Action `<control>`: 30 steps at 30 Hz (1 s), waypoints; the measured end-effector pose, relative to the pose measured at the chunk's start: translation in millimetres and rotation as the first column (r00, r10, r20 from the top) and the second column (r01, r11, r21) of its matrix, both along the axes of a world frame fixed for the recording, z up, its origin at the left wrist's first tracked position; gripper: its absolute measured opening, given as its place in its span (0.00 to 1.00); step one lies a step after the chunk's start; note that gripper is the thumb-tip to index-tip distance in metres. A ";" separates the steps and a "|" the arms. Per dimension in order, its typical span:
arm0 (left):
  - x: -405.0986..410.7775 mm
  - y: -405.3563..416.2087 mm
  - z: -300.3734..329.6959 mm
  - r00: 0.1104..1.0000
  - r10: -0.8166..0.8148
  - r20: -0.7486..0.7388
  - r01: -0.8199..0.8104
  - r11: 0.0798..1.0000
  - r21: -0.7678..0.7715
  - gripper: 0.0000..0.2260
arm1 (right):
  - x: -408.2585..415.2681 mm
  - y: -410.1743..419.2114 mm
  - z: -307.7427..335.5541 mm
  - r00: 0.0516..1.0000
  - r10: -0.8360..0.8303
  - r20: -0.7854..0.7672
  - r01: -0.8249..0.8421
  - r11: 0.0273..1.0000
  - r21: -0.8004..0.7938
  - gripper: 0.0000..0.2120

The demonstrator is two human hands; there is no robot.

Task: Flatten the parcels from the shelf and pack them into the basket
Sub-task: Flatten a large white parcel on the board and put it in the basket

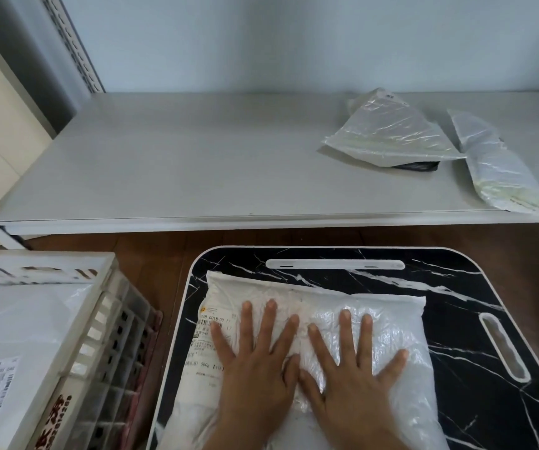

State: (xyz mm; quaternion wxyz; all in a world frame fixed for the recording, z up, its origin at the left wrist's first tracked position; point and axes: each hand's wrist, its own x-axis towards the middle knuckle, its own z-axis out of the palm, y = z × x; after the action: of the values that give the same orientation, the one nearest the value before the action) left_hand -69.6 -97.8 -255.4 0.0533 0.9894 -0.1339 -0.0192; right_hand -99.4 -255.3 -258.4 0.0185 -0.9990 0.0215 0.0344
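White crinkled plastic parcel [313,326] with printed label lying on marbled worktop [463,319], left hand [258,362] and right hand [349,368] pressing it, fingers spread flat

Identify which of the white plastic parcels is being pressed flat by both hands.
The white plastic parcel on the black marble-patterned tray: left hand and right hand lie flat on it. Two others lie untouched on the shelf.

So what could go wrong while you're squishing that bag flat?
Both hands, left hand and right hand, press flat on the white parcel on the marble-look table. Push too hard and its thin plastic might split. The parcel's near end hangs past the table's edge, so it could slide off. On the shelf, the far-right parcel pokes over the front lip and might fall.
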 end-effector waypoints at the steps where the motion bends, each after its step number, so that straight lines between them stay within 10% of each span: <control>1: -0.4 0.2 -0.6 1.000 -0.001 -0.005 0.001 1.000 0.001 0.24 | -0.6 0.2 -0.1 1.000 0.000 -0.003 0.000 1.000 0.001 0.30; 30: 3.4 -2.8 -4.9 0.996 0.001 -0.094 0.000 1.000 0.012 0.25 | 1.6 1.3 -12.9 0.996 -0.001 -0.088 0.003 1.000 0.028 0.30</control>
State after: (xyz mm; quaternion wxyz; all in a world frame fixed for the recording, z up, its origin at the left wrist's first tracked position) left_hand -66.1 -100.6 -260.3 0.0537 0.9877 -0.1307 -0.0664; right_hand -97.8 -254.0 -271.3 0.0316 -0.9961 0.0228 0.0787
